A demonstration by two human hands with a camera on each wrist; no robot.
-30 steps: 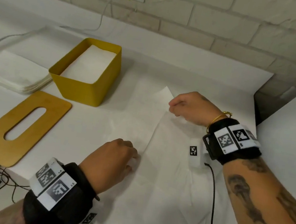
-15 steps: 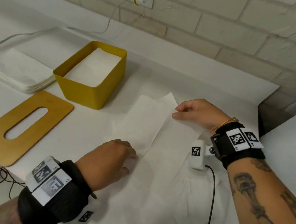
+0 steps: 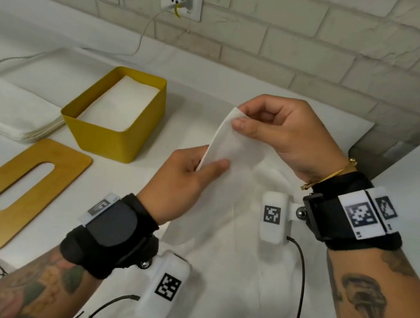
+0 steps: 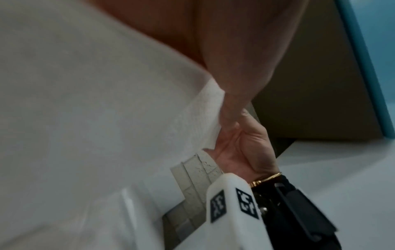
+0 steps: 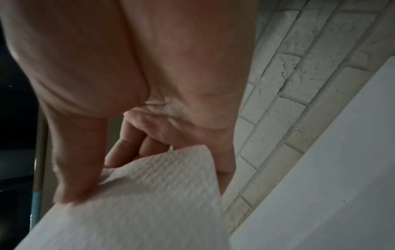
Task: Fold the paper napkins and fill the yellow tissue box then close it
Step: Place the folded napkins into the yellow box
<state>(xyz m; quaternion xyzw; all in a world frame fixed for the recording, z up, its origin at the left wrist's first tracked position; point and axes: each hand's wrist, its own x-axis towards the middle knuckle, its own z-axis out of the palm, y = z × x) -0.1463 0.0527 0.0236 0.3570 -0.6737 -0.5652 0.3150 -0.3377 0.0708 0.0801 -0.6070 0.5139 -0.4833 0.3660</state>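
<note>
Over the white table [image 3: 241, 90], your left hand [image 3: 186, 180] and right hand [image 3: 285, 137] pinch a folded napkin [image 3: 228, 148]; next, lay it into the yellow box [image 3: 108, 141].

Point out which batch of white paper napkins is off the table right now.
The folded white paper napkin pinched between the left hand and right hand; the flat stack lies on the table, others fill the yellow tissue box.

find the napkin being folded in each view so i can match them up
Head: folded napkin centre, pinched between left hand and right hand.
Left wrist: fills the left half.
Right wrist: bottom centre.
Shared landmark: the right hand's grip on its top end.
</note>
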